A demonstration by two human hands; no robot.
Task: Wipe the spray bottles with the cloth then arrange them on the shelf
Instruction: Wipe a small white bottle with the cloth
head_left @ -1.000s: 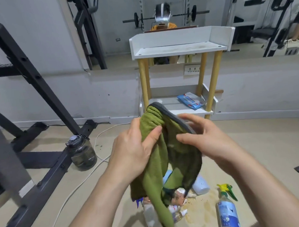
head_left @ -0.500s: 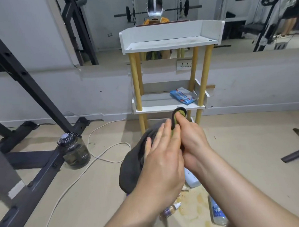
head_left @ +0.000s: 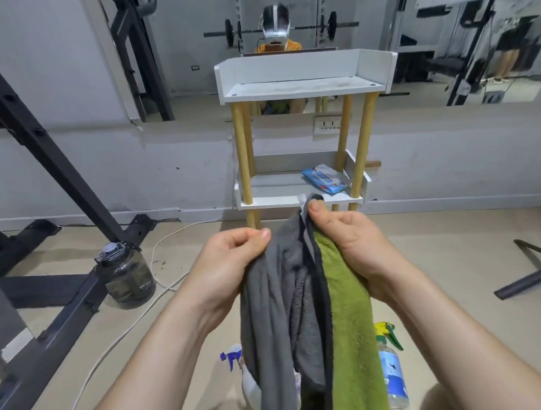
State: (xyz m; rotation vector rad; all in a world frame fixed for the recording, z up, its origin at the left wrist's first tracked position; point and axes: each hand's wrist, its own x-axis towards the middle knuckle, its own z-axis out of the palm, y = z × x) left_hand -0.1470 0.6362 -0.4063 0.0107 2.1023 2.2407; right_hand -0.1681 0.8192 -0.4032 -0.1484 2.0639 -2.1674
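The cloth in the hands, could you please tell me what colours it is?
Grey on one side, green on the other, seen in the head view: cloth.

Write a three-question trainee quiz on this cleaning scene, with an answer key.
1. True or false: the top tier of the shelf already holds spray bottles.
2. What lies on the shelf's lower tier? A) a blue packet B) a green sponge C) a spray bottle
3. Fill in: the left hand and right hand both grip the two-coloured ____.

Key
1. False; that tier is bare, and the spray bottle with the yellow-green trigger and the one with the blue trigger are on the floor.
2. A, the blue packet.
3. cloth, grey one side, green the other.
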